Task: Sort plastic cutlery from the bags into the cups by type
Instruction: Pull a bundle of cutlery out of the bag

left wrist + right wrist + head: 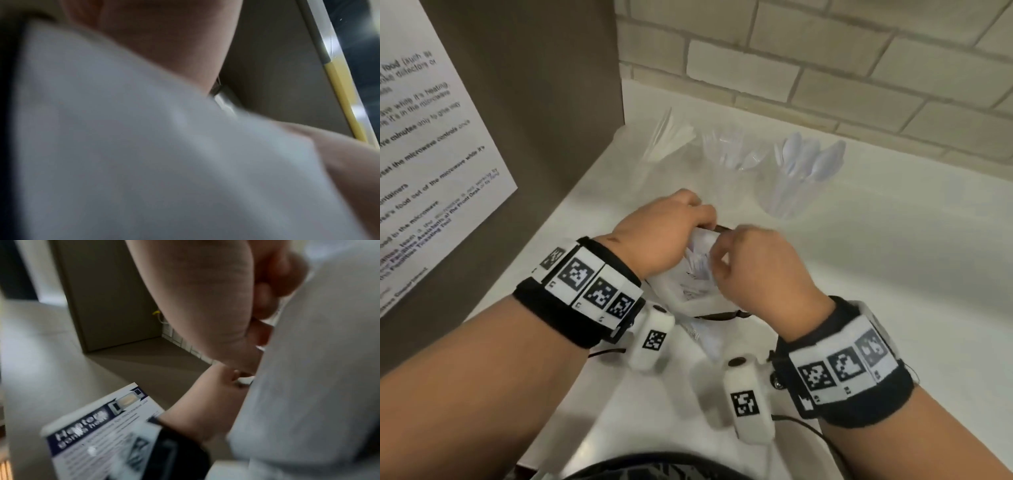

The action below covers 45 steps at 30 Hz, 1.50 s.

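bag (690, 274) between both hands | left hand (654, 236) fingers grip its top | right hand (760, 270) fingers pinch it

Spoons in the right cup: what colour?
Translucent white with a bluish tint, the spoons; clearest in the head view.

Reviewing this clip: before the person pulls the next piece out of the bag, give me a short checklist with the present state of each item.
1. Bag held by both hands: ok. The left hand and right hand both grip the white bag above the counter.
2. Bag mouth open: cannot tell; fingers cover it.
3. Type of the piece to come out: cannot tell; only pale shapes show through the plastic, and both wrist views are blurred.
4. Target cups upright and within sight: ok. The spoon cup, the middle cup and the left cup stand behind the hands.
5. Cups sorted so far: spoon cup ok; contents of the other two are too faint to name.
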### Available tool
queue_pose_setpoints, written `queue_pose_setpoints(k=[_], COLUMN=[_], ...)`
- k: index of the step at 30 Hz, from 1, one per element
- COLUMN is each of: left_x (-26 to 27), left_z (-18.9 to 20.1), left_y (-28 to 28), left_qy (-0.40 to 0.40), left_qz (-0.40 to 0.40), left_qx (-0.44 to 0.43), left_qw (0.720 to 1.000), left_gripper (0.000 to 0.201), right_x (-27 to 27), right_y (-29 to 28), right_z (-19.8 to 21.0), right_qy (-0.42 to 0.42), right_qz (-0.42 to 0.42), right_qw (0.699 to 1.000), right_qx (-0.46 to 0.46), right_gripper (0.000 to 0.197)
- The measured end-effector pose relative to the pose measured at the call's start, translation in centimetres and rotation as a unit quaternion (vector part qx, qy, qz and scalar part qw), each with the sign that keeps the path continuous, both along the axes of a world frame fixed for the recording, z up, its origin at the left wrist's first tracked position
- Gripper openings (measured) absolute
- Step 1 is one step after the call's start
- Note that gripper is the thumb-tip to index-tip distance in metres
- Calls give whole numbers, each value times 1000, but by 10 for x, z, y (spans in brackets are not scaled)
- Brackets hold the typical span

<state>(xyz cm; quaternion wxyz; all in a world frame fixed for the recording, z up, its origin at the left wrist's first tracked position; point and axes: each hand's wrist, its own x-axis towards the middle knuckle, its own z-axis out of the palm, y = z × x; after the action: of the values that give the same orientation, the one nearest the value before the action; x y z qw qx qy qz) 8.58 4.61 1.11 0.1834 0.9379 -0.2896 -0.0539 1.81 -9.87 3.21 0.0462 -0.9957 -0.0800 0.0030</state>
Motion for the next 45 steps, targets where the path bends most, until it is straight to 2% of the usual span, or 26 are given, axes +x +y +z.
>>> queue_pose_setpoints(k=[2, 3, 5, 8, 10, 12, 13, 14, 15, 16, 18, 19, 20, 22, 23, 24, 25, 27, 30, 32, 34, 36, 37, 40, 43, 45], left_x=[1, 1, 0, -3, -5, -12, -15, -16, -17, -17, -20, -22, -23, -25, -27, -27, -27, -28, -30, -33, -34, -32, -32, -34, -39, -40], left_z=[-1, 0, 4, 6, 2, 2, 2, 1, -2, -6, -9, -10, -13, -14, -12, -11, -11, -9, -10, -9, -6, -2, 0, 1, -6, -8], left_y=[2, 4, 8, 14, 17, 18, 17, 18, 20, 23, 28, 30, 31, 30, 29, 27, 28, 30, 28, 25, 28, 37, 43, 51, 47, 44], left_qy=[21, 19, 3, 30, 122, 278, 345, 382, 395, 396, 388, 370, 332, 225, 176, 148, 154, 199, 211, 207, 190, 169, 166, 190, 197, 203], left_qz=[32, 52, 96, 178, 245, 281, 285, 277, 264, 243, 174, 145, 134, 147, 161, 165, 154, 127, 87, 81, 100, 135, 143, 135, 123, 119], left_qx=[22, 16, -54, -202, -301, -415, -462, -484, -489, -494, -514, -501, -459, -309, -227, -156, -116, -106, -77, -71, -83, -100, -104, -78, -32, -37], left_qw=[999, 998, 994, 963, 914, 820, 766, 736, 731, 735, 745, 769, 813, 912, 944, 962, 969, 966, 970, 972, 973, 971, 970, 969, 972, 971], left_gripper=[39, 36, 32, 33, 33, 26, 16, 8, 14, 25, 35, 36, 36, 28, 25, 44, 67, 99, 122, 119, 100, 79, 75, 86, 100, 106], right_x=[-1, 0, 3, 4, 7, 10, 12, 15, 16, 16, 14, 14, 14, 11, 9, 7, 6, 5, 6, 6, 6, 7, 7, 6, 2, 2], right_y=[3, 0, -9, -14, -13, -11, -10, -9, -7, -5, -7, -9, -11, -9, -7, -5, -4, -3, 3, 14, 18, 12, 7, -4, 7, 12], right_z=[-7, -9, -10, -10, -8, -3, -2, -1, -2, -3, -8, -8, -6, -5, -7, -8, -7, 0, 9, 5, -6, -4, 0, 7, 2, -5], right_qy=[123, 153, 130, 92, 98, 96, 89, 87, 94, 107, 116, 103, 85, 70, 83, 104, 122, 111, 47, 82, 113, 91, 74, 66, 103, 120], right_qz=[-28, -56, -88, -72, -50, -32, -27, -22, -13, -9, -33, -53, -63, -51, -34, -21, -15, -8, 45, 86, 96, 84, 73, 47, 61, 74], right_qw=[992, 986, 986, 990, 992, 995, 996, 994, 992, 991, 993, 993, 992, 993, 994, 993, 991, 993, 997, 992, 989, 992, 995, 997, 991, 990], right_qx=[-10, -24, -49, -74, -64, -21, 17, 59, 81, 75, 5, -35, -61, -76, -69, -57, -50, -36, 49, 39, 20, 7, 8, 19, -52, -10], right_gripper=[30, 32, 27, 55, 52, 41, 43, 48, 51, 52, 62, 72, 77, 72, 65, 57, 49, 37, 30, 23, 20, 21, 22, 21, 24, 31])
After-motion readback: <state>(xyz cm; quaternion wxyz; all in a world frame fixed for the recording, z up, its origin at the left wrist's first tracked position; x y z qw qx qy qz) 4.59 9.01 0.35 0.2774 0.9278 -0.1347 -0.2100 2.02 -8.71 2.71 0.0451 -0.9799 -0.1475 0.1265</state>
